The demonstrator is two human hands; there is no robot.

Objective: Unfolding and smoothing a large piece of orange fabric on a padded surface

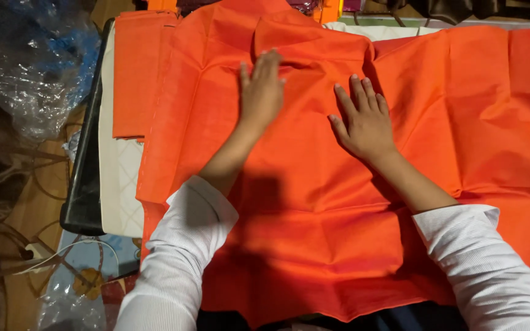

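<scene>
A person in white ribbed sleeves presses both palms flat onto a large orange cloth (314,233) spread over a bench (118,184), whose cream top shows along the left edge. The left hand (261,92) lies open, fingers together, on a folded flap near the cloth's upper middle; the right hand (363,119) rests just beside it with fingers slightly spread, gripping nothing. A narrower folded orange piece (135,73) lies at the upper left, touching the main cloth's edge. Crumpled clear plastic wrap (32,67) sits well apart on the left, beyond the bench's dark rim. Judged from the flat palms and the creases fanning out under them, the work in hand looks like smoothing or setting a fold. The next move would call for even pressure outward along the crease, holding the flap in place so the layers beneath do not shift.
</scene>
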